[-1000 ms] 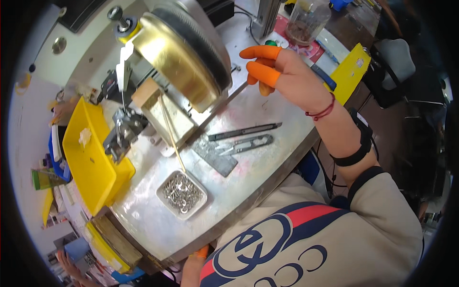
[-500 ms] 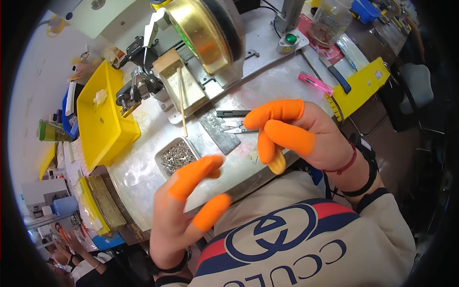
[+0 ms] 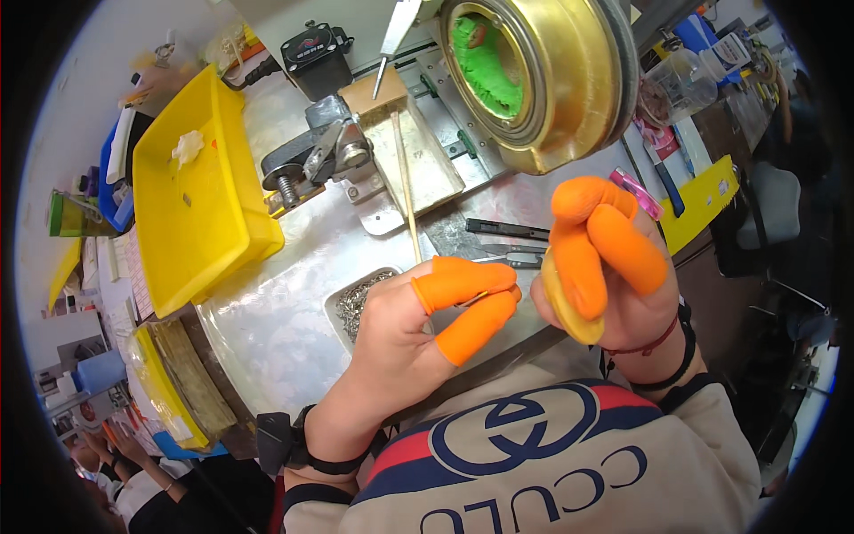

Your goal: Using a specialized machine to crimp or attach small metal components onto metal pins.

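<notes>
My left hand (image 3: pixel 418 334) wears orange finger cots on thumb and forefinger. The two tips pinch a small thin metal part (image 3: pixel 481 297) just right of a small metal tray (image 3: pixel 342 298) full of tiny metal pieces. My right hand (image 3: pixel 623 276) hovers close beside it over the table's front edge. Its orange-capped fingers curl against a pale yellow-capped thumb (image 3: pixel 569 307); nothing shows inside them. Behind both hands stands a machine with a big brass drum (image 3: pixel 569 98), green inside.
A thin rod (image 3: pixel 406 191) runs down from the machine's metal plate (image 3: pixel 427 165). Black-handled tweezers (image 3: pixel 507 230) and another tool (image 3: pixel 520 259) lie on the steel table (image 3: pixel 267 311). A yellow bin (image 3: pixel 191 214) sits at the left. Clutter lines the far right edge.
My left hand has risen from the lower edge to the tray and closed thumb and forefinger into a pinch. My right hand has curled its fingers and moved right. The view has tilted toward the machine.
</notes>
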Demonstrator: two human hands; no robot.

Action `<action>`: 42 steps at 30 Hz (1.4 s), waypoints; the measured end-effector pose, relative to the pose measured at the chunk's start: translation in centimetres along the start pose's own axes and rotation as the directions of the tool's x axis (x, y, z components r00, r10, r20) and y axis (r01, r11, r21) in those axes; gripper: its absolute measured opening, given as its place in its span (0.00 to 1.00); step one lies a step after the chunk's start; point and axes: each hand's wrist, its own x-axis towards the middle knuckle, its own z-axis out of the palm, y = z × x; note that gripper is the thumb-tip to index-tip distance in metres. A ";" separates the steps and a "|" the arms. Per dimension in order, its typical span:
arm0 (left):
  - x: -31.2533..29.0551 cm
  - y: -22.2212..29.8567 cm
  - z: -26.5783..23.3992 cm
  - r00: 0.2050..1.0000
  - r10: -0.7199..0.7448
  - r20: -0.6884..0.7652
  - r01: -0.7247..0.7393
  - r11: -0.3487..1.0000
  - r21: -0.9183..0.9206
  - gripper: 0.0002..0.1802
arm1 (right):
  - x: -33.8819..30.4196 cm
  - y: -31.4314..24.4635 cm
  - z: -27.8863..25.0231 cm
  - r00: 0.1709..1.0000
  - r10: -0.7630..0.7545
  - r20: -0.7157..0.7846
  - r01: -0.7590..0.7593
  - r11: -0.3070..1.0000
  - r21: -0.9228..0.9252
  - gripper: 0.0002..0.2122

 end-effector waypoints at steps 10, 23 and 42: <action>-0.6 -0.4 -0.4 0.988 -0.149 0.040 0.154 0.968 -0.197 0.12 | -0.7 1.0 -0.1 0.970 -0.126 -0.210 0.105 0.988 -0.112 0.13; -1.3 -0.5 -0.2 0.964 -0.229 0.133 0.265 0.870 -0.416 0.18 | 0.2 2.5 -1.3 0.968 -0.240 0.076 0.215 0.631 -0.746 0.12; -0.7 0.5 0.1 0.960 -0.025 -0.279 0.031 0.999 0.016 0.10 | 1.4 2.1 -0.7 0.891 -0.384 0.241 0.387 0.365 -0.847 0.04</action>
